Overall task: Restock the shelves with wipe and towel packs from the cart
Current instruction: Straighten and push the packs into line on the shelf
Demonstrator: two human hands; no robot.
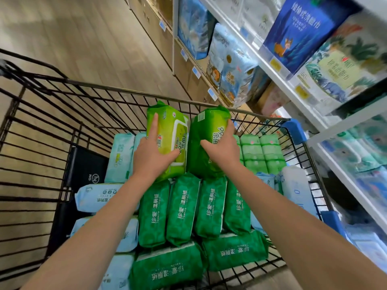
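Observation:
A black wire cart holds several wipe packs. My left hand grips a light green wipe pack with a white flip lid, fingers along its left side and thumb across its front. My right hand grips a darker green wipe pack beside it. Both packs are lifted above the stack, level with the cart's far rim. Below them lie dark green packs in a row.
Pale blue packs lie at the cart's left, light green bundled packs at its far right. White shelves with blue and white towel packs stand on the right. Wooden floor stretches left and ahead.

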